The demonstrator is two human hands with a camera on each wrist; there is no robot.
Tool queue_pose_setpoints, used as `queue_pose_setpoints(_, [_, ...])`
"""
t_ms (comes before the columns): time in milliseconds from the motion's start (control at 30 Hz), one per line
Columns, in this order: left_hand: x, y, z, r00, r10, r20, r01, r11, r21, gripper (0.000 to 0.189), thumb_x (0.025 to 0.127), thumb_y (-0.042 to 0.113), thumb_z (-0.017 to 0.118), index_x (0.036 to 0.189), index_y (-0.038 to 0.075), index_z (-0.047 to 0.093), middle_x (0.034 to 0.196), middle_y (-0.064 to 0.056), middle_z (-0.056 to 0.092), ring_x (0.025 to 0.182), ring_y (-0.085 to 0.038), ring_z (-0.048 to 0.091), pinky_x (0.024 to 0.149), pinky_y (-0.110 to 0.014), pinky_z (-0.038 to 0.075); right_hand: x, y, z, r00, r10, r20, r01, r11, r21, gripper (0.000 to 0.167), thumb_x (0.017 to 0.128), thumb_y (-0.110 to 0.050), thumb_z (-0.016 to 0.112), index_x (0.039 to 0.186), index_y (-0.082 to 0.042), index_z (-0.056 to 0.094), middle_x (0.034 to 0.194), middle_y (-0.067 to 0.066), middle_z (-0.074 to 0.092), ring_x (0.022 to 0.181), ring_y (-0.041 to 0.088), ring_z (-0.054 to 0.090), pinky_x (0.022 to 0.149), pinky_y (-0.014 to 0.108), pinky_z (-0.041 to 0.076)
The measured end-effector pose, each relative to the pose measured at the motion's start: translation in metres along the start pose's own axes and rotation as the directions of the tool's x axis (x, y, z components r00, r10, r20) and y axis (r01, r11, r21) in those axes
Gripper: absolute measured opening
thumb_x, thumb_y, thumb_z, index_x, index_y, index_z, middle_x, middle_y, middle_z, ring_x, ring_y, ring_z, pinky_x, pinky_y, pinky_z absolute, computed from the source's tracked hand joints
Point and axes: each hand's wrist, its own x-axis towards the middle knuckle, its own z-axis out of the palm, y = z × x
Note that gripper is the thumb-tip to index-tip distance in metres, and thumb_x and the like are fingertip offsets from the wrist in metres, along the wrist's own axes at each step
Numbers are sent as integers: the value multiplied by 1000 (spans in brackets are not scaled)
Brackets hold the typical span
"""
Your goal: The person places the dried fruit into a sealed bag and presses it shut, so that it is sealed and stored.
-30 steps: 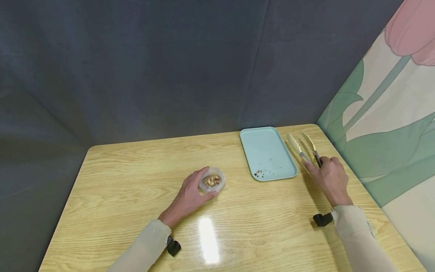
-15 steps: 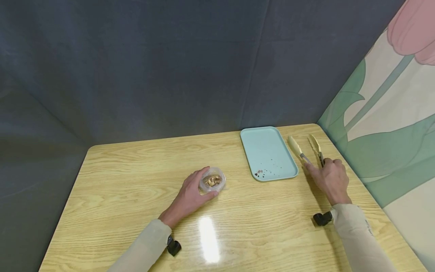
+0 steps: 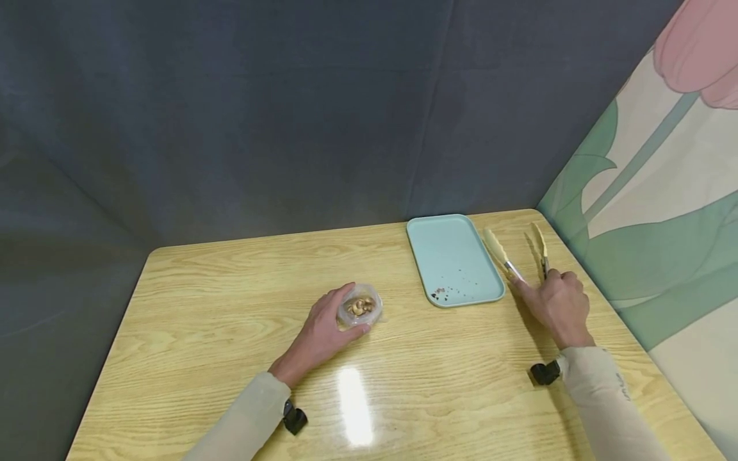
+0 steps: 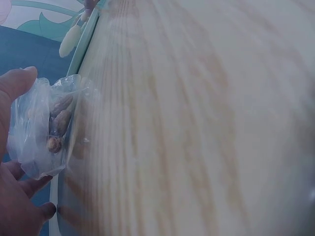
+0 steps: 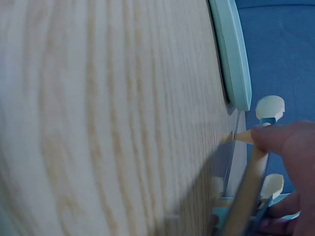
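Observation:
A small clear plastic bag [image 3: 349, 317] stands open-topped near the middle of the table, with brown nut-like pieces [image 3: 360, 307] inside. My left hand [image 3: 323, 330] holds it from the left side, thumb and fingers round it. The left wrist view shows the same bag [image 4: 37, 132] between thumb and fingers. At the table's right side my right hand [image 3: 560, 306] grips a pair of tongs [image 3: 512, 269] by the handles. Their two cream-coloured tips point away from me and stand wide apart, with nothing between them. The right fingers are partly hidden in the head view.
A light blue tray [image 3: 450, 250] lies at the back, just left of the tongs, with dark crumbs [image 3: 441, 293] in its near left corner. A dark curtain [image 3: 277, 128] hangs behind the wooden table [image 3: 230, 307]. Flower-patterned cloth [image 3: 669, 211] borders the right edge.
The tips of the tongs have spread farther apart, the right one moving right. My right hand has shifted only slightly. The left hand and the bag stay in place.

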Motion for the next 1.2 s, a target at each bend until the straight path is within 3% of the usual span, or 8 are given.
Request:
queue_pose_setpoints(233, [0, -1, 0, 1000, 3, 2, -3, 1000, 4, 87, 94, 46, 82, 166, 29, 37, 167, -5, 44, 156, -36, 39, 121, -63, 40, -6, -2, 2, 999, -20, -39, 19, 999, -31, 79, 100, -59, 64, 95, 19, 57, 97, 44, 56, 90, 65, 58, 64, 68, 44])
queue_pose_setpoints(633, [0, 1, -1, 1000, -4, 4, 4, 1000, 10, 87, 94, 47, 82, 166, 30, 37, 166, -4, 45, 155, -35, 41, 121, -63, 41, -10, 5, -2, 999, -38, 21, 39, 999, -21, 83, 101, -67, 57, 97, 16, 56, 99, 42, 56, 90, 64, 59, 63, 63, 43])
queue_pose_setpoints(767, [0, 1, -2, 1000, -6, 6, 6, 1000, 12, 87, 94, 47, 82, 166, 29, 37, 167, -5, 45, 156, -35, 41, 122, -63, 40, -14, 2, -5, 999, -42, 14, 42, 999, -14, 85, 102, -64, 58, 113, 20, 54, 106, 45, 55, 95, 67, 57, 66, 67, 43])
queue_pose_setpoints(900, [0, 1, -2, 1000, -5, 6, 5, 1000, 14, 88, 94, 47, 82, 166, 29, 37, 166, -5, 45, 155, -35, 41, 121, -62, 41, -16, -12, -7, 995, -68, -78, 71, 997, 43, 81, 103, -51, 63, 139, 21, 49, 126, 50, 51, 111, 69, 52, 80, 77, 42])
queue_pose_setpoints(1033, [0, 0, -1, 1000, -2, 8, 2, 1000, 10, 87, 94, 48, 81, 166, 31, 36, 167, -5, 44, 155, -35, 41, 120, -62, 43, -18, -35, -12, 970, -111, -216, 143, 980, 138, 71, 102, -36, 68, 145, 17, 50, 139, 47, 50, 123, 67, 48, 92, 81, 37])
queue_pose_setpoints(1200, [1, -1, -1, 1000, -4, 8, 4, 1000, 13, 88, 94, 50, 81, 167, 32, 36, 167, -4, 44, 156, -35, 40, 120, -62, 42, -24, -69, -15, 902, -265, -342, 345, 918, 198, 52, 97, -17, 71, 135, 16, 60, 132, 44, 57, 116, 63, 54, 90, 77, 39])
